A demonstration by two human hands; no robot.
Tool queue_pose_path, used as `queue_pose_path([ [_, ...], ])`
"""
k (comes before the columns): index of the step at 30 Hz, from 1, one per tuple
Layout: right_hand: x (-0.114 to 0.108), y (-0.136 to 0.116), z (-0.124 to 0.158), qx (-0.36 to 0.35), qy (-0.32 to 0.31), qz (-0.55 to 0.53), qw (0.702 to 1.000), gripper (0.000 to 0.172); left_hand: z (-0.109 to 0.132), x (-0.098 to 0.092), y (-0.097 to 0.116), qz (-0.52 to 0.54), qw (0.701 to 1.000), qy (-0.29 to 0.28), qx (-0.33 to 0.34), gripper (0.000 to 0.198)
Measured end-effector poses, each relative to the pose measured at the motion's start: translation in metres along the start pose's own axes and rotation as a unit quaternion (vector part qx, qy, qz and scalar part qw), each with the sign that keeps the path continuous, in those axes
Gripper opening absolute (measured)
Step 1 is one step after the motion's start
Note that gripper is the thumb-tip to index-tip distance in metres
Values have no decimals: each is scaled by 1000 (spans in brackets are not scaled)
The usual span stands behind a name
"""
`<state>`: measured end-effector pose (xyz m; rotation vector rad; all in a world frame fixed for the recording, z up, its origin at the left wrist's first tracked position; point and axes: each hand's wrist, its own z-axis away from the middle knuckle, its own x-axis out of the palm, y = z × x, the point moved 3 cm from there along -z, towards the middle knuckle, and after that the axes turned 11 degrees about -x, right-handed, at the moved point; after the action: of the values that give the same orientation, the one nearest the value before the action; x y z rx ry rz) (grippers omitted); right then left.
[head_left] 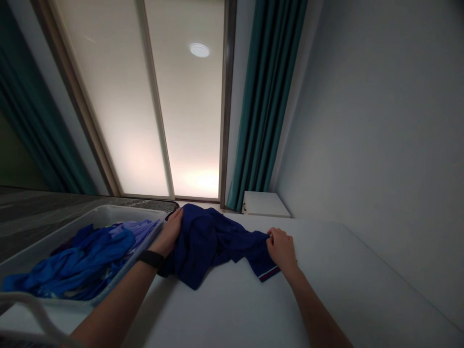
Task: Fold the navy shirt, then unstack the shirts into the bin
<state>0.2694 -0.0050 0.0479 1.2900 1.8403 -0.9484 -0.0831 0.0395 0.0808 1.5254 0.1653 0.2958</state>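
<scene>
A crumpled dark blue shirt [213, 241] stretches between my two hands above the white table. Its left part is bunched up and hangs in folds. Toward the right is what looks like a sleeve, with a thin white and red stripe along its edge. My left hand [174, 229], with a black band on the wrist, is closed on the bunched left side; some of its fingers are hidden by the cloth. At the striped end, my right hand [281, 246] pinches the fabric between thumb and fingers.
Left of my left arm stands a whitish plastic bin [108, 212] with blue and lilac clothes [83, 256] inside. The white table [224, 314] runs to the wall [380, 145] on the right. Behind it are a small white cabinet [266, 205], a teal curtain [266, 106] and frosted sliding doors [188, 121].
</scene>
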Motion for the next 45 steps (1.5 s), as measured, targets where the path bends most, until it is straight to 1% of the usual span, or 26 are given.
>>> queue_pose_path([
  [2, -2, -23, 5, -62, 35, -92, 993, 30, 8, 16, 14, 17, 998, -56, -12, 49],
  [3, -3, -38, 7, -94, 39, -152, 983, 39, 14, 25, 21, 23, 996, -86, -11, 50],
  [5, -1, -73, 12, -154, -2, -270, 950, 67, 27, 44, 34, 19, 990, -142, -7, 50],
  [7, 1, -103, 14, -169, -38, -347, 922, 92, 40, 61, 42, -14, 982, -188, 6, 48],
  [8, 2, -113, 12, -161, -36, -379, 910, 90, 45, 67, 45, -45, 979, -198, 19, 45],
  [10, 3, -121, 7, -133, -20, -428, 894, 65, 51, 72, 47, -135, 969, -199, 63, 38],
  [12, 0, -111, -2, -93, 7, -444, 891, 36, 54, 69, 46, -237, 946, -190, 115, 33],
  [14, -8, -88, -11, -42, 44, -419, 906, 24, 55, 60, 42, -320, 914, -215, 127, 34],
  [15, -14, -74, -14, -13, 67, -394, 917, 23, 57, 54, 38, -349, 898, -246, 107, 36],
  [17, -26, -44, -18, 17, 101, -340, 935, 25, 62, 44, 29, -385, 857, -342, 26, 37],
  [19, -34, -20, -21, 27, 68, -246, 967, 27, 67, 37, 22, -404, 808, -426, -45, 35],
  [20, -35, -11, -22, 26, 22, -175, 984, 29, 67, 35, 19, -416, 796, -437, -49, 34],
  [21, -34, -5, -21, 20, -31, -103, 994, 31, 64, 34, 18, -438, 794, -420, -24, 32],
  [23, -31, 0, -17, 5, -123, 14, 992, 33, 51, 33, 15, -503, 799, -316, 87, 27],
  [25, -28, -7, -9, -25, -143, 70, 987, 29, 37, 29, 9, -570, 774, -200, 191, 27],
  [26, -28, -16, -3, -47, -128, 71, 988, 27, 31, 27, 2, -596, 754, -174, 215, 34],
  [28, -27, -42, 13, -115, -90, 37, 989, 37, 21, 23, -15, -629, 720, -198, 217, 55],
  [30, -21, -72, 34, -195, -120, -55, 972, 58, 16, 18, -31, -635, 706, -241, 202, 67],
  [32, -13, -97, 54, -248, -178, -101, 947, 76, 16, 14, -42, -624, 711, -256, 201, 58],
  [33, -10, -106, 60, -259, -197, -106, 940, 71, 17, 13, -45, -616, 718, -251, 206, 48],
  [35, -8, -116, 63, -262, -228, -121, 930, 45, 19, 11, -50, -597, 738, -227, 220, 28],
  [37, -13, -115, 49, -237, -229, -191, 924, 26, 22, 9, -53, -564, 767, -203, 228, 19],
  [39, -24, -105, 20, -182, -176, -309, 917, 25, 25, 7, -55, -508, 811, -193, 216, 24],
  [42, -32, -73, -33, -33, -4, -419, 907, 33, 29, 4, -54, -409, 882, -160, 174, 35],
  [43, -30, -62, -48, 18, 48, -434, 899, 36, 31, 3, -53, -388, 896, -143, 162, 36],
  [45, -18, -43, -71, 65, 113, -445, 886, 41, 36, 2, -49, -371, 907, -119, 158, 37],
])
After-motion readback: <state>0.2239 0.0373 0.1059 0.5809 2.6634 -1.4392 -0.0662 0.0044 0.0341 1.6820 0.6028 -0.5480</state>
